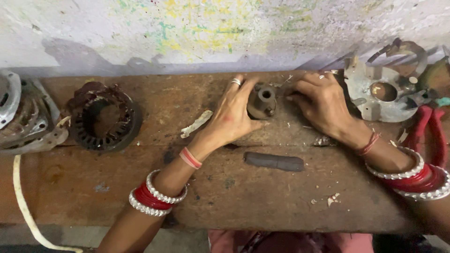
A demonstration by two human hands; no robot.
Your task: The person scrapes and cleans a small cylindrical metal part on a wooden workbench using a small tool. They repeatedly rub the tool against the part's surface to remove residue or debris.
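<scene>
Two hands work over one small part on a worn wooden bench [225,197]. The part is a dark metal bushing [261,100], round and stubby, with a hollow bore facing up and a rusty, greasy surface. It stands upright on the bench near the back edge, close to the paint-flecked wall [187,33].

Left hand [232,117]: fingers curled around the bushing's left side, thumb reaching under its front; it grips the piece. A ring shows on one finger. Right hand [323,105]: palm down, fingers bent and pressed to the bench just right of the bushing; fingertips sit beside it, and I cannot tell whether they touch it or pinch something small. Both wrists carry red and silver bangles.

Surroundings: a dark cylindrical bar [274,162] lies flat in front of the bushing, between the two forearms, apart from both hands. A pale scrap [197,123] lies left of the left hand. Further left stands a wound stator ring [104,117], and beyond it a grey motor housing [23,115] with a white cord [21,197] hanging down. Behind the right hand rests a grey metal end plate [382,91] with a central hole; red-handled pliers [429,133] lie at far right. Small chips litter the wood.
</scene>
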